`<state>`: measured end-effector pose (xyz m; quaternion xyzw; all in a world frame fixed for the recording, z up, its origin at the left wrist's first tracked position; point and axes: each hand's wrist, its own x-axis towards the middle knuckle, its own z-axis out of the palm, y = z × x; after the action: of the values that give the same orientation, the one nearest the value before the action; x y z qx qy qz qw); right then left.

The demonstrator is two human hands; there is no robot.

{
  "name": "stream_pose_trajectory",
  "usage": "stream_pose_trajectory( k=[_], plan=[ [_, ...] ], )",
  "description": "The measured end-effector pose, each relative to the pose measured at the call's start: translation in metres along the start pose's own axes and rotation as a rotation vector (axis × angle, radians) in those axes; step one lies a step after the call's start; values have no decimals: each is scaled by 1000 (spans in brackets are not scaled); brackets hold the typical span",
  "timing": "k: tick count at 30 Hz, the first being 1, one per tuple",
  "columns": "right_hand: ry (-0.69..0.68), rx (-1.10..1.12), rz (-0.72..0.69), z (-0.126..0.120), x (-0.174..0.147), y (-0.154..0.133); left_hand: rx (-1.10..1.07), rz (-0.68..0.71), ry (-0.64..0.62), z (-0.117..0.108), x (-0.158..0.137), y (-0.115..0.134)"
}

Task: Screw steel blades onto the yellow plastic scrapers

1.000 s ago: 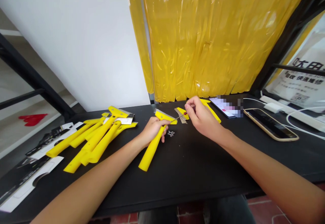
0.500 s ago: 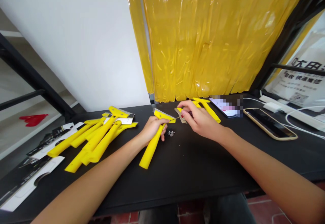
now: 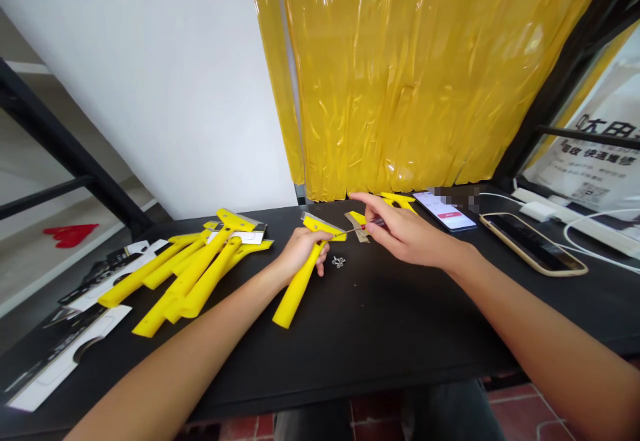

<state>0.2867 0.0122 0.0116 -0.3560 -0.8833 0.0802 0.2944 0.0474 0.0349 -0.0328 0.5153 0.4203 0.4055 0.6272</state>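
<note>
My left hand (image 3: 301, 251) is closed around a yellow scraper (image 3: 294, 293), near where its handle meets the wide head, with the handle slanting down toward me. In my right hand (image 3: 413, 234) is a thin screwdriver (image 3: 357, 230), its metal shaft reaching left to the scraper head. The index finger is stretched out above the screwdriver handle, which the hand mostly hides. Small metal screws (image 3: 339, 262) lie in a heap just right of my left fingers. Behind the shaft rests a brownish flat piece (image 3: 364, 237) with a yellow part. Another yellow scraper (image 3: 399, 198) is partly covered by my right hand.
Several yellow scrapers (image 3: 205, 278) are piled on the black table (image 3: 380, 334) at left, beside black-and-white packaging cards (image 3: 95, 354). At right lie a lit phone (image 3: 445, 211), a second phone (image 3: 535, 244) and white cables. A yellow plastic curtain (image 3: 400, 94) hangs behind.
My right hand has shifted slightly right, and its index finger has straightened out from its bent position. The left hand and its scraper have stayed nearly still.
</note>
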Motion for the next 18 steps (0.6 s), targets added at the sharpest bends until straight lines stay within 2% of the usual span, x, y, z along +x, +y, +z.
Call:
stream_pose_trajectory(
  k=[4,13,18],
  plan=[
    [96,-26,101,9,2,-1,28,-21,-9,2,-1,0],
    [78,21,30,10,0,-2,36,19,-3,-3,0,-5],
    [120,35,102,14,2,-5,54,24,-18,-1,1,-6]
  ],
)
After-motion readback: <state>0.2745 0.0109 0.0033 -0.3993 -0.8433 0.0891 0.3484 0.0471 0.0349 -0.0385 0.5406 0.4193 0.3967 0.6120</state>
